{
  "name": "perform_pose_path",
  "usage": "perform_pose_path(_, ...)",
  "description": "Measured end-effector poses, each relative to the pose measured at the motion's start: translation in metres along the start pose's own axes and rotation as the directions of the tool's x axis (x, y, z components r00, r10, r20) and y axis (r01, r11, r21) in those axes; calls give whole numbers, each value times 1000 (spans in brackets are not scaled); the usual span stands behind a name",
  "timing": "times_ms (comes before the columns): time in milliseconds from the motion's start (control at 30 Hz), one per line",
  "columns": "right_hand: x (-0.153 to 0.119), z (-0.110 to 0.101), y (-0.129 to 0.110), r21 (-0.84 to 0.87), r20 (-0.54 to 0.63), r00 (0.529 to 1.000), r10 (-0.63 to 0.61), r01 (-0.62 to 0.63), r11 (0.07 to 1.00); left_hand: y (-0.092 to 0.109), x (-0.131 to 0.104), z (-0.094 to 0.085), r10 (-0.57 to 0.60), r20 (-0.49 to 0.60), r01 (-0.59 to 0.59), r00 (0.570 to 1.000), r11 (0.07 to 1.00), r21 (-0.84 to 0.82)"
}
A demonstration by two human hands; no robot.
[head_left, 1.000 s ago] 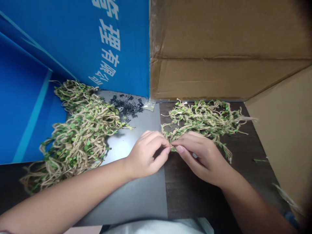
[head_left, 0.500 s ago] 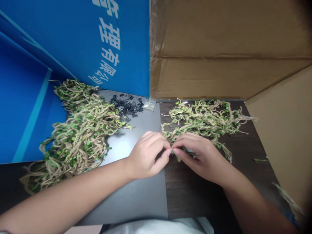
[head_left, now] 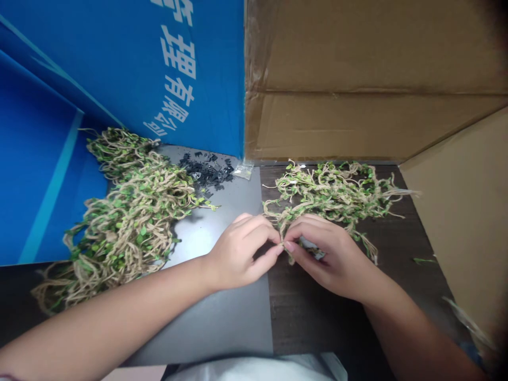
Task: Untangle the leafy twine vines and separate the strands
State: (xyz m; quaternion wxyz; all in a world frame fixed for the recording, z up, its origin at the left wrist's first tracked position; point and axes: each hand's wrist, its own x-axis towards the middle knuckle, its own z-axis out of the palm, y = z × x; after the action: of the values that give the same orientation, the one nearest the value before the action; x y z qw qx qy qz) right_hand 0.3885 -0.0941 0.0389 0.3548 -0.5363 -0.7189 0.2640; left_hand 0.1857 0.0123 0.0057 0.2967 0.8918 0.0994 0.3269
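Note:
My left hand (head_left: 246,253) pinches a strand of leafy twine (head_left: 282,233) between thumb and forefinger. Fingertip to fingertip with it, my right hand (head_left: 327,253) pinches the same strand. Behind my hands, a loose tangle of twine with small green leaves (head_left: 337,191) lies on the dark wood surface. A larger heap of the same leafy twine (head_left: 135,222) is piled at the left, beyond my left forearm. Something pale and shiny shows partly beneath my right hand.
Small black pieces (head_left: 208,170) are scattered on the grey surface (head_left: 222,323) beside a small clear bag (head_left: 243,171). A blue printed panel (head_left: 214,79) stands at back left, a cardboard box (head_left: 357,127) at back right. Pale strands (head_left: 468,320) lie at right.
My fingertips have shifted slightly to the right, and more of the twine strand shows between them. Both pinches remain closed.

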Motion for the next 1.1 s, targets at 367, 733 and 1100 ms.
perform_pose_path(367, 0, 3, 4, -1, 41, 999, 21, -21, 1000, -3, 4, -2, -41, 36, 49, 998, 970, -238)
perform_pose_path(733, 1, 10, 0, -483, -112, 946, -303, 215, 849, 1, 5, -2, -226, -48, 214, 973, 960, -180)
perform_pose_path(1100, 2, 11, -3, -567, -134, 939, -318, 191, 802, 0, 6, -1, -229, -3, 224, 973, 956, -191)
